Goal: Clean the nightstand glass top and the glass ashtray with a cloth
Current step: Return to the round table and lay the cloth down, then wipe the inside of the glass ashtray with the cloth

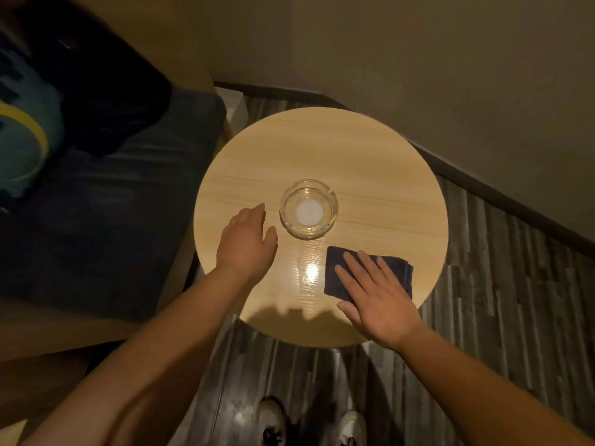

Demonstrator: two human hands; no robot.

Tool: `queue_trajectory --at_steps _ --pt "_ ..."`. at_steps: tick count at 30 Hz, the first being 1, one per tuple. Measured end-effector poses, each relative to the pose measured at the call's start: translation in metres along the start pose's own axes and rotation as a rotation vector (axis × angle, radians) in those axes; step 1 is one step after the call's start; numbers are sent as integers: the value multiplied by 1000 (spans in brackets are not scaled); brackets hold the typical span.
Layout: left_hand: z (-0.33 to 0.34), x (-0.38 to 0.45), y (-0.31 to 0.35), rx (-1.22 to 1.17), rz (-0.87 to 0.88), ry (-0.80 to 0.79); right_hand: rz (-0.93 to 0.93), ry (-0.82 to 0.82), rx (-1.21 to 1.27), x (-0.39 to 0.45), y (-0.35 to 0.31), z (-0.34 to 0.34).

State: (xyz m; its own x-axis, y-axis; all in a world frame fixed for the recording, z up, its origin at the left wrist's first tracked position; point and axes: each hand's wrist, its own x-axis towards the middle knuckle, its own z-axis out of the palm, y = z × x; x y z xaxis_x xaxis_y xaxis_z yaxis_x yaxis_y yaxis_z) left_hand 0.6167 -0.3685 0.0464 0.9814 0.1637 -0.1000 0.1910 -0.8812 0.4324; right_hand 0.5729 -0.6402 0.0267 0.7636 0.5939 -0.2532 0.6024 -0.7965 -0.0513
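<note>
On the round top, right hand: I see it lying flat on the dark cloth, fingers straight and a little spread, pressing down and curling round nothing.
Left hand: it reaches over the nightstand top just beside the ashtray; I see the fingers loose and close together with the thumb out toward the glass, holding nothing. I cannot tell whether the fingertips touch the surface.
Cloth: folded into a rough rectangle near the right front edge of the top, its long axis running left to right, tilted slightly down to the right; the right hand covers its near part.
Ashtray: clear round glass, upright near the middle of the top, mouth up, with a pale disc showing in its base; apart from the cloth and from both hands.
Top: round, pale wood grain, with a bright light reflection between my two hands.
Floor: two light shoes below the table edge.
</note>
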Motion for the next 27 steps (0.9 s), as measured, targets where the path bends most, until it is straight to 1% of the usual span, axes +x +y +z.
queue_trajectory --at_steps 2,4,7,9,16,21,23,27 --pt "-4 18 -1 -30 51 -17 -2 13 -4 0 1 2" --pt "-8 33 -3 -36 118 -76 -2 31 -2 1 2 4" --pt "-10 50 -3 13 218 -173 0 51 16 1 2 5" --pt "-8 55 -3 50 276 -200 0 60 35 1 2 6" --pt "-6 56 -10 92 358 -172 25 120 76 3 2 8" --pt "-4 45 -12 68 351 -138 78 208 87 9 -3 2" --pt "-2 35 -12 39 341 -108 114 240 170 10 -5 -4" --pt "4 26 -13 40 334 -87 250 293 514 14 1 -30"
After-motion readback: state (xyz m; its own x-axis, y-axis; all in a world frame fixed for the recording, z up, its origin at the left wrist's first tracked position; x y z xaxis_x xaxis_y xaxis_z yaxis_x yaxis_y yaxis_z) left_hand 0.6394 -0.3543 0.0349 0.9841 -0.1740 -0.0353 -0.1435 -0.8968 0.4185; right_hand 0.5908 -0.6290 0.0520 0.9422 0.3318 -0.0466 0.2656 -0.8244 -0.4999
